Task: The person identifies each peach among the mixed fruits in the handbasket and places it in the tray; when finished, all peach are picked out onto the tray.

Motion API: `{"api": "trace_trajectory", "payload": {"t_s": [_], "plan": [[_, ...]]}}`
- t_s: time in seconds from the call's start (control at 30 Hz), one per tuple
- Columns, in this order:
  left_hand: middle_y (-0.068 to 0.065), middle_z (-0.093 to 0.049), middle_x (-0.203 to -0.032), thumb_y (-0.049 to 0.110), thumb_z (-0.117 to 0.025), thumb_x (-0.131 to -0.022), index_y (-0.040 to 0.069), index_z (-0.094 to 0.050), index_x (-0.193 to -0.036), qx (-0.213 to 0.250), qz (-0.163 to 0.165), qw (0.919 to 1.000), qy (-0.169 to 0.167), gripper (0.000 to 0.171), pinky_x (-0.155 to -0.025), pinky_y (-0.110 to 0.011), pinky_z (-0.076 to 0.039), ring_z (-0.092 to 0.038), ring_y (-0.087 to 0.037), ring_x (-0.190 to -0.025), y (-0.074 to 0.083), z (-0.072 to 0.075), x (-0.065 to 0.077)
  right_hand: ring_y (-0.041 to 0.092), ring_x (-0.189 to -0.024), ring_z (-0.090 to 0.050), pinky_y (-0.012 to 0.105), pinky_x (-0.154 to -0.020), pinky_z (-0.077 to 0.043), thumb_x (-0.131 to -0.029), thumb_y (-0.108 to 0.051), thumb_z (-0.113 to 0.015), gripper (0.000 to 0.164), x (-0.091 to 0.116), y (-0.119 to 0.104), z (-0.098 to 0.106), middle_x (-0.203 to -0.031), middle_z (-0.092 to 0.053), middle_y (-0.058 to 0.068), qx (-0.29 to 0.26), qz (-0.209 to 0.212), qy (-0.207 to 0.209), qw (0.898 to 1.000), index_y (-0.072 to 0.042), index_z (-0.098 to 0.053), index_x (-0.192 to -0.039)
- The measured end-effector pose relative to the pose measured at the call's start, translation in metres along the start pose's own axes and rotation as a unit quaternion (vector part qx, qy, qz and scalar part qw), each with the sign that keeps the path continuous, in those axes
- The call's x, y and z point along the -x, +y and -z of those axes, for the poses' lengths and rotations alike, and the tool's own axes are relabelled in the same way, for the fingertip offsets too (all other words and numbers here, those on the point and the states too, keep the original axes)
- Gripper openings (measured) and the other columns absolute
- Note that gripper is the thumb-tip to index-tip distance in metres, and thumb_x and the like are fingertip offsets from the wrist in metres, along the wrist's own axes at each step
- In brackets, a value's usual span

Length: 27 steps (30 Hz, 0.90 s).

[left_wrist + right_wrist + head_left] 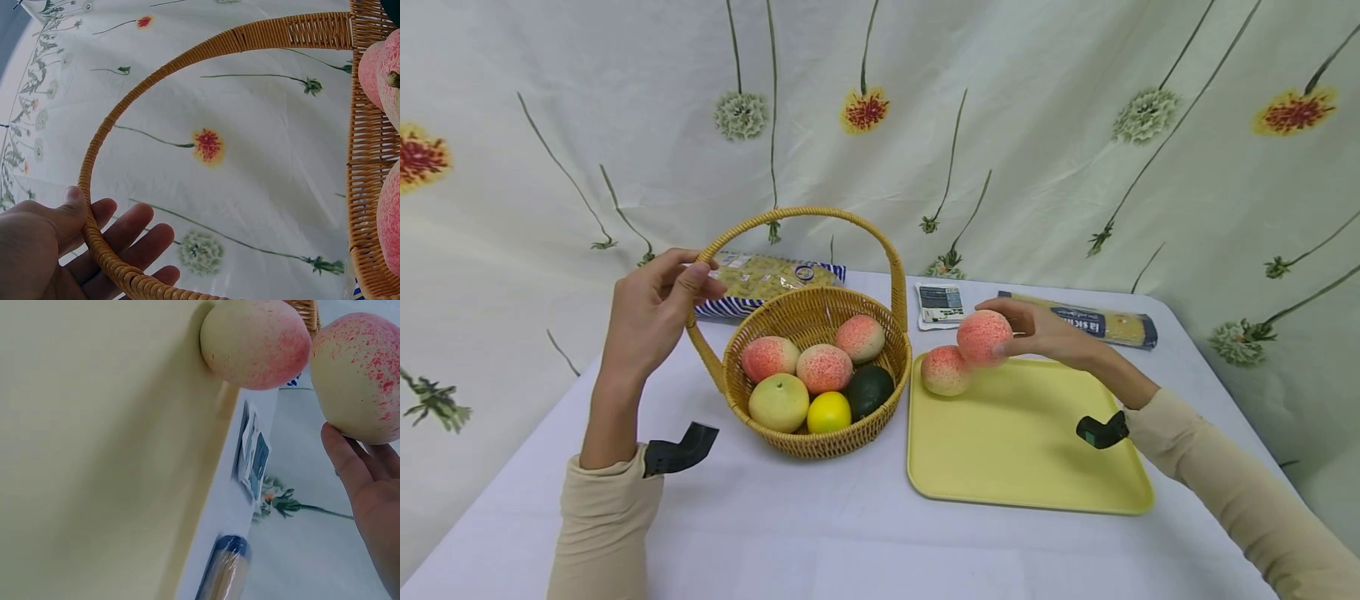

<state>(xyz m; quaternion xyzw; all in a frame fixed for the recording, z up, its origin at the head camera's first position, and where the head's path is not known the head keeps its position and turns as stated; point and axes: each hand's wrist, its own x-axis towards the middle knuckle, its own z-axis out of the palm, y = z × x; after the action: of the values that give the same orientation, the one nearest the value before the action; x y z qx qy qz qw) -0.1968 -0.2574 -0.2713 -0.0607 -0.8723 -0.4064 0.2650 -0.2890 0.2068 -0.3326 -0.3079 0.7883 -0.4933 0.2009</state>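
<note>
My left hand (651, 308) holds the arched handle (144, 87) of a wicker basket (820, 446), thumb on one side and fingers behind. Inside the basket lie several peaches (824, 368), a pale yellow-green round fruit (778, 403), a yellow lemon-like fruit (829, 413) and a dark green avocado-like fruit (870, 390). Over the far left corner of a yellow tray (1030, 450), my right hand (1037, 330) grips a pink peach (983, 337) in its fingertips. Another peach (945, 372) rests on the tray just below it, beside the basket.
Behind the basket lies a bag of pasta (760, 277) with blue stripes. A small white packet (940, 305) sits behind the tray, and a long pack of spaghetti (1112, 325) lies at the back right. A flowered cloth (1037, 167) hangs behind the table.
</note>
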Motion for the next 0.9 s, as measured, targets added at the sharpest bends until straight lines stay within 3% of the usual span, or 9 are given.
{"api": "trace_trajectory", "payload": {"t_s": [0.2,0.43,0.73,0.9], "plan": [[-0.002,-0.070,-0.085,0.035,-0.051,-0.099,0.008,-0.065,-0.113,-0.001,0.001,1.0000,0.000,0.034,-0.066,-0.012,-0.047,-0.061,0.005,-0.079,0.000,0.001,0.000,0.029,-0.121,-0.050,0.038,-0.090,-0.049,-0.089,-0.015,-0.064,0.061,0.010,0.013,0.009,-0.146,-0.037,0.016,0.011,-0.025,0.017,0.999,-0.008,-0.037,-0.144],[0.000,-0.070,-0.084,0.035,-0.051,-0.099,0.009,-0.065,-0.113,-0.003,0.003,1.0000,0.001,0.033,-0.067,-0.012,-0.047,-0.061,0.004,-0.079,0.000,0.001,-0.001,0.029,-0.118,-0.050,0.040,-0.090,-0.048,-0.088,-0.016,-0.065,0.058,0.018,0.024,0.012,-0.139,-0.043,0.013,0.013,-0.033,0.024,0.999,-0.010,-0.040,-0.140],[-0.003,-0.071,-0.085,0.036,-0.051,-0.098,0.008,-0.065,-0.112,-0.004,0.000,1.0000,0.000,0.034,-0.067,-0.011,-0.047,-0.061,0.004,-0.078,-0.001,0.000,-0.001,0.034,-0.120,-0.047,0.038,-0.090,-0.047,-0.087,-0.019,-0.065,0.062,0.024,0.040,0.013,-0.145,-0.037,0.018,0.025,-0.062,0.030,0.997,-0.006,-0.038,-0.142],[-0.004,-0.071,-0.085,0.036,-0.051,-0.098,0.008,-0.065,-0.113,-0.004,-0.001,1.0000,-0.002,0.035,-0.067,-0.012,-0.048,-0.061,0.004,-0.078,-0.001,0.000,-0.001,0.033,-0.121,-0.047,0.040,-0.093,-0.044,-0.087,-0.022,-0.067,0.059,0.025,0.047,0.012,-0.144,-0.039,0.015,0.038,-0.070,0.024,0.996,-0.012,-0.042,-0.139]]}}
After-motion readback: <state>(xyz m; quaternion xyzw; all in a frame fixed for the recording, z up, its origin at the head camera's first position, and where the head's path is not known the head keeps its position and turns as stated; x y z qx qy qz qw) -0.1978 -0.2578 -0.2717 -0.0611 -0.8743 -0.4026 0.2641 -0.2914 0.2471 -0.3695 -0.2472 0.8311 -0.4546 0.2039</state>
